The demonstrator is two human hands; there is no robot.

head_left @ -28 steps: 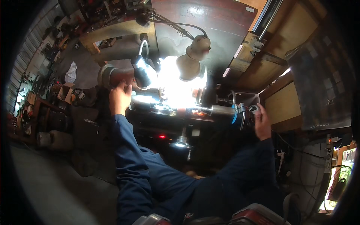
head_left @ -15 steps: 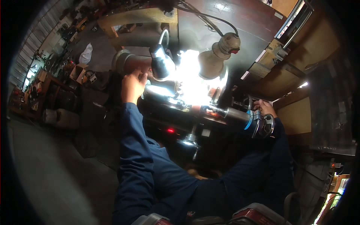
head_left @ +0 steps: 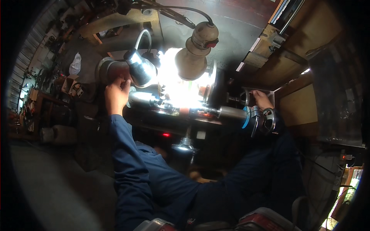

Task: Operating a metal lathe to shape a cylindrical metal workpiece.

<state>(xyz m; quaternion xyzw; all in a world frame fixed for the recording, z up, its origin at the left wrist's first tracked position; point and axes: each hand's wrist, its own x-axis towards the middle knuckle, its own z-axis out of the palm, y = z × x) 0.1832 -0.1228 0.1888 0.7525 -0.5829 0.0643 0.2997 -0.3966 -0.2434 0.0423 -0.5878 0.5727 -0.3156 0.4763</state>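
A small metalworking machine stands before me, its middle washed out by lamplight. My left hand (head_left: 117,96) is at the machine's left end, fingers drawn together against the reddish-brown cylindrical housing (head_left: 117,72); what they pinch is hidden. Just beside them hangs a metal lamp shade (head_left: 141,70). On the right, my right hand (head_left: 263,99) curls its fingers at the rim of a small handwheel (head_left: 245,97). Below that hand sits a larger chrome handwheel (head_left: 269,120), next to a grey cylinder (head_left: 232,112) with a blue ring (head_left: 246,117).
A beige lamp (head_left: 191,57) hangs over the bright work area. A chrome crank knob (head_left: 184,147) juts toward my lap from the machine's front. Wooden panels (head_left: 296,111) and a dark hanging sheet (head_left: 335,100) stand at right. Cluttered shelves line the far left.
The whole view has shifted, so the machine and lamps appear farther left. Both hands stay at about the same spots on the machine.
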